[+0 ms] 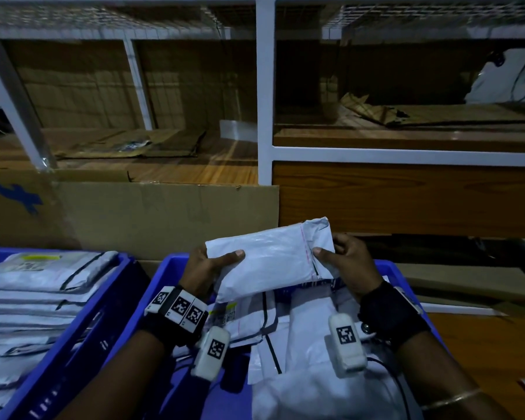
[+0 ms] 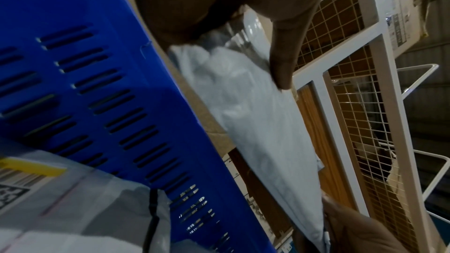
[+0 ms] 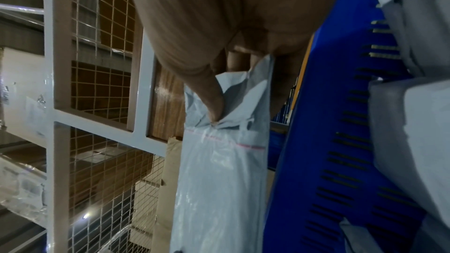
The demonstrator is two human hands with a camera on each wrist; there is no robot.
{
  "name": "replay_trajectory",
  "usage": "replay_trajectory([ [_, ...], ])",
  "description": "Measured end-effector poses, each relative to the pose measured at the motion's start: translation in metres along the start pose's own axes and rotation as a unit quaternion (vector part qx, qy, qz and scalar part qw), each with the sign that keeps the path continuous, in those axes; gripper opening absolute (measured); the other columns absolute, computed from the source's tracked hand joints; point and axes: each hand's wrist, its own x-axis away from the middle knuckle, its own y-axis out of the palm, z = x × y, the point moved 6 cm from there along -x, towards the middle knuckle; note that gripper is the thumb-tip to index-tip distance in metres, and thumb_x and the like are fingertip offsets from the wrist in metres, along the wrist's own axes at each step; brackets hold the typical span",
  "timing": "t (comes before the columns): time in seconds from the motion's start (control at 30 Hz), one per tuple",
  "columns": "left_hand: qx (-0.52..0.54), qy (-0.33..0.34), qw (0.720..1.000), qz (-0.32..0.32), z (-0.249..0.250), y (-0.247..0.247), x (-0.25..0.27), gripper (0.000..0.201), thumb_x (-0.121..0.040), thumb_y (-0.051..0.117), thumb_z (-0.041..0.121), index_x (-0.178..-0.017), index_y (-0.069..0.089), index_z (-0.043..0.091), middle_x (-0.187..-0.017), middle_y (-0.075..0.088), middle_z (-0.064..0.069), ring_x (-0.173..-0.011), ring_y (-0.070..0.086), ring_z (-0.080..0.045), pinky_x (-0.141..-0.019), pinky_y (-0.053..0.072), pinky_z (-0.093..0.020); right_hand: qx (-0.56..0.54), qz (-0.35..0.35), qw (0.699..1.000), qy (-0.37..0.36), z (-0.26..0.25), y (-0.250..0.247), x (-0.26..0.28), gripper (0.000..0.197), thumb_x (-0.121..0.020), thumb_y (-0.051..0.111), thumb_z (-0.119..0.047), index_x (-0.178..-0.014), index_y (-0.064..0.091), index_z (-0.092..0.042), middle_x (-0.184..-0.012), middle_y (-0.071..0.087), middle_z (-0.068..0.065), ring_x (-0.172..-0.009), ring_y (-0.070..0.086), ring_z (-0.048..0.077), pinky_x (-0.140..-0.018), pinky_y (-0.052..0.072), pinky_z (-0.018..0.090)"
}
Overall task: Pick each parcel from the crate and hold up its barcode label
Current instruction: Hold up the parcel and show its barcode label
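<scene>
Both hands grip a grey plastic mailer parcel (image 1: 270,262) by its ends above the near blue plastic crate (image 1: 167,268) of parcels: left hand (image 1: 203,268) and right hand (image 1: 349,262) each clamp a thumb on the plain side, probably to flip it label-up. Another blue crate (image 1: 115,274) sits left; far behind stands a white wire-mesh shelving rack (image 1: 265,86) lined with cardboard, in dim light.

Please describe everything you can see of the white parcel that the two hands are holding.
The white parcel is a soft, crinkled plastic mailer, held tilted above the blue crate. A thin red line crosses it near its folded right end. The left hand grips its left end, thumb on top; the right hand pinches the right end. No barcode label shows on the side facing the head camera.
</scene>
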Motion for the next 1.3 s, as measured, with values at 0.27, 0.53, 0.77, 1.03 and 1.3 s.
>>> replay_trajectory([
  [0.27, -0.042, 0.054, 0.998, 0.013, 0.007, 0.002, 0.002, 0.021, -0.076, 0.073, -0.004, -0.096, 0.069, -0.001, -0.084, 0.075, -0.011, -0.075, 0.071, -0.023, -0.060, 0.056, -0.030, 0.031, -0.037, 0.999, -0.013, -0.005, 0.002, 0.003, 0.035, -0.078, 0.076, 0.002, -0.105, 0.068, -0.018, -0.101, 0.074, 0.001, -0.088, 0.072, 0.016, -0.074, 0.060, 0.033],
  [0.53, -0.036, -0.124, 0.991, 0.022, -0.014, -0.007, -0.004, 0.054, -0.093, 0.041, 0.056, -0.106, 0.071, 0.013, -0.107, 0.071, -0.004, -0.091, 0.063, -0.023, -0.069, 0.044, -0.030, 0.030, 0.007, 0.997, -0.077, -0.005, -0.015, -0.009, 0.009, -0.079, 0.070, 0.010, -0.083, 0.069, 0.002, -0.083, 0.075, 0.006, -0.084, 0.070, 0.019, -0.071, 0.058, 0.034],
  [0.77, -0.093, -0.276, 0.956, -0.029, -0.038, -0.007, 0.007, 0.045, -0.086, 0.057, 0.052, -0.107, 0.058, 0.012, -0.084, 0.065, -0.013, -0.061, 0.067, -0.027, -0.052, 0.047, -0.023, -0.041, -0.024, 0.991, -0.124, -0.010, -0.005, -0.009, 0.065, -0.075, 0.055, 0.031, -0.060, 0.071, -0.031, -0.075, 0.072, -0.010, -0.081, 0.068, 0.009, -0.076, 0.056, 0.027],
  [1.03, -0.212, -0.322, 0.915, -0.117, -0.058, 0.007, 0.017, 0.057, -0.083, 0.063, 0.055, -0.121, 0.062, 0.011, -0.092, 0.072, -0.017, -0.067, 0.069, -0.026, -0.054, 0.044, -0.025, -0.131, 0.015, 0.982, -0.138, -0.014, -0.007, -0.005, 0.015, -0.057, 0.082, -0.020, -0.065, 0.071, -0.027, -0.079, 0.072, -0.008, -0.078, 0.069, 0.010, -0.069, 0.056, 0.024],
  [1.3, -0.131, -0.330, 0.920, -0.169, -0.055, 0.023, 0.018, 0.028, -0.084, 0.065, 0.024, -0.100, 0.066, 0.001, -0.075, 0.061, -0.013, -0.059, 0.060, -0.021, -0.038, 0.043, -0.019, -0.187, 0.018, 0.973, -0.134, -0.016, -0.004, -0.006, 0.043, -0.036, 0.095, -0.052, -0.061, 0.070, -0.027, -0.078, 0.072, -0.007, -0.087, 0.071, 0.012, -0.075, 0.059, 0.029],
])
